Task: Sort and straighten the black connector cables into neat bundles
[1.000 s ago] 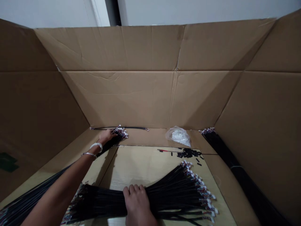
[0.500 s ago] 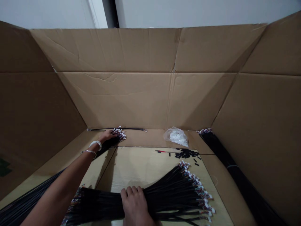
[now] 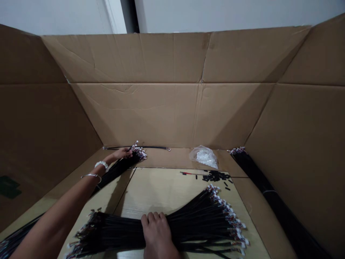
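My left hand (image 3: 124, 153) reaches to the far left, its fingers closed on a black cable (image 3: 132, 146) at the connector end of a cable bundle (image 3: 114, 171). That cable's white plug stands a little above the others. The bundle runs back under my forearm, which hides part of it. At the front, my right hand (image 3: 157, 232) is wrapped over the middle of a large bundle of black cables (image 3: 194, 226). White connectors with coloured wires fan out at this bundle's right end. Smaller wire ends show at its left. My palm hides the bundle's middle.
A clear bag of small white parts (image 3: 205, 157) lies at the back. Before it are loose black pieces (image 3: 215, 176) and a thin red-and-black tool (image 3: 184, 173). Another tied cable bundle (image 3: 269, 194) lies along the right. Cardboard walls (image 3: 151, 111) enclose the table (image 3: 151, 190).
My left hand has drawn slightly back to the left, and a plug now sticks up higher from the far-left bundle. My right hand keeps its hold on the front bundle.
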Action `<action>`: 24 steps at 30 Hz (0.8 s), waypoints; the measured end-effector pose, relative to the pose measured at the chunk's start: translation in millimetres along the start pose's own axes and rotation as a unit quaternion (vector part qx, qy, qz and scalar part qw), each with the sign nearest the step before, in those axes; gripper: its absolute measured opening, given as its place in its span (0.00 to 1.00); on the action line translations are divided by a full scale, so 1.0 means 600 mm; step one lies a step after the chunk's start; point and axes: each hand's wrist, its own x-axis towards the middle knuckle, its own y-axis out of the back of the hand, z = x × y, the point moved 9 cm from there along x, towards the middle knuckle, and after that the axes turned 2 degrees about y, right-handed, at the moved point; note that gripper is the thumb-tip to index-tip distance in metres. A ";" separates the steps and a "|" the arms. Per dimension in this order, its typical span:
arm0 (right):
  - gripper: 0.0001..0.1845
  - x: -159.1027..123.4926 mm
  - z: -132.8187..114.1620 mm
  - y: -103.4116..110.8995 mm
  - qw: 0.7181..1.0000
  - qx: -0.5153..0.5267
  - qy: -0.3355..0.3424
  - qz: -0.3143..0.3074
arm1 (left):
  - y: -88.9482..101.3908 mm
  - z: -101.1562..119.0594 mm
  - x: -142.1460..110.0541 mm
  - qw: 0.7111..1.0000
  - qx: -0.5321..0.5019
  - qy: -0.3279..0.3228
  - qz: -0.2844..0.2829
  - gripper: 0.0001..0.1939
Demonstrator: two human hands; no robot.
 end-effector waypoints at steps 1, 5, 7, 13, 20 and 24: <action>0.35 0.000 0.000 0.003 1.000 -0.001 -0.004 -0.004 | -0.007 0.000 -0.003 1.000 -0.012 -0.001 -0.027 0.20; 0.37 0.000 -0.001 0.000 0.999 -0.010 -0.012 -0.044 | -0.023 -0.007 -0.013 0.994 -0.054 -0.001 -0.099 0.26; 0.39 0.002 0.000 -0.003 0.999 -0.007 -0.014 -0.051 | -0.025 -0.013 -0.018 0.992 -0.065 -0.003 -0.111 0.29; 0.38 0.003 0.002 -0.008 0.999 0.013 -0.013 -0.028 | -0.019 -0.036 -0.035 0.991 -0.127 -0.008 -0.044 0.35; 0.36 0.002 0.003 -0.007 1.000 0.011 -0.010 -0.011 | 0.030 -0.035 -0.052 0.961 -0.262 -0.021 0.083 0.29; 0.37 -0.001 0.001 -0.004 0.999 0.013 -0.012 -0.035 | 0.062 -0.026 -0.046 0.942 -0.309 -0.030 0.126 0.28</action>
